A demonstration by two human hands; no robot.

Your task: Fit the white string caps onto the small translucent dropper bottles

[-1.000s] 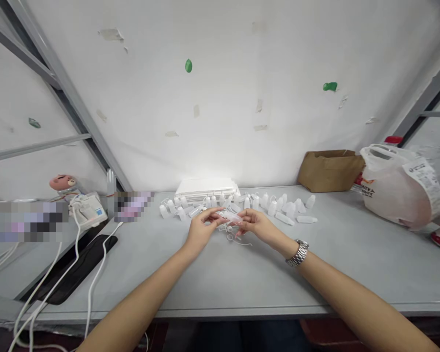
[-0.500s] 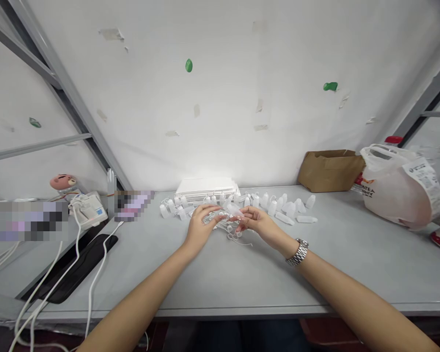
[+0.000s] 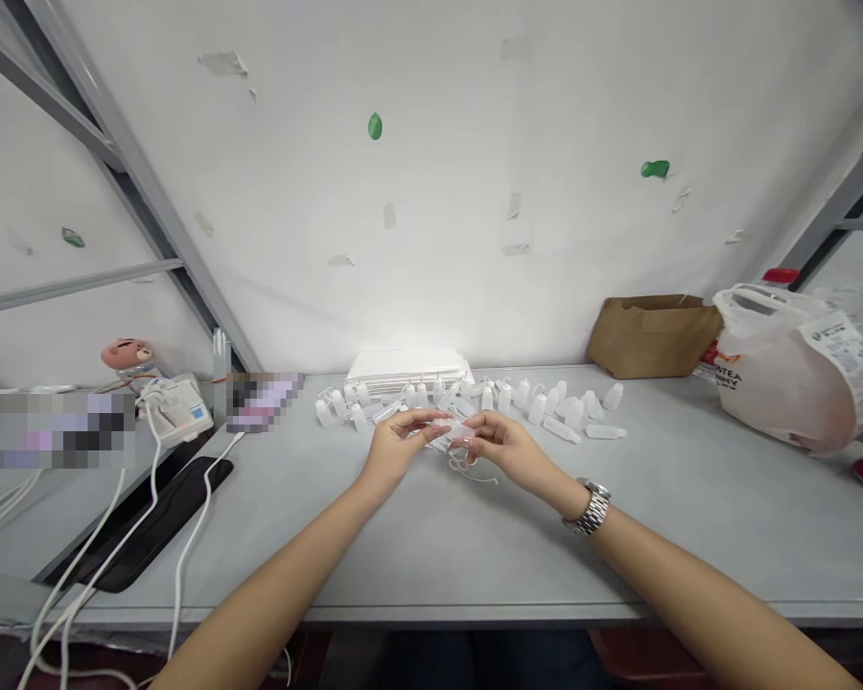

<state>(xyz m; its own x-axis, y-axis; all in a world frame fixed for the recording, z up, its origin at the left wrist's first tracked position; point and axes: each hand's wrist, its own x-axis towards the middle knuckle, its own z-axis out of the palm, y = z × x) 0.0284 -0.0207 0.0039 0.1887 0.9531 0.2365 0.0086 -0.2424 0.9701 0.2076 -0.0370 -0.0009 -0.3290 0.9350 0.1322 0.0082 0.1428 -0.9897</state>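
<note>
Between my fingertips is a small translucent bottle (image 3: pixel 458 430), partly covered by them. My left hand (image 3: pixel 401 443) pinches its left end, and my right hand (image 3: pixel 504 444), with a metal watch on the wrist, grips its right end. Just beneath the hands lie white looped cap strips (image 3: pixel 467 468) on the grey table. Several small translucent bottles (image 3: pixel 537 408) stand behind and to the right, some with thin-tipped caps, others lying on their sides. More capped bottles (image 3: pixel 358 417) are on the left.
Behind the bottles lies a white stack of sheets (image 3: pixel 408 365). An open cardboard box (image 3: pixel 651 337) and a plastic bag (image 3: pixel 791 374) are at the right. On the left are a power strip (image 3: pixel 179 410), white cables (image 3: pixel 181 546) and a black pad (image 3: pixel 159 522).
My left fingers have closed onto the bottle, which now lies lower between both hands. The view has shifted slightly.
</note>
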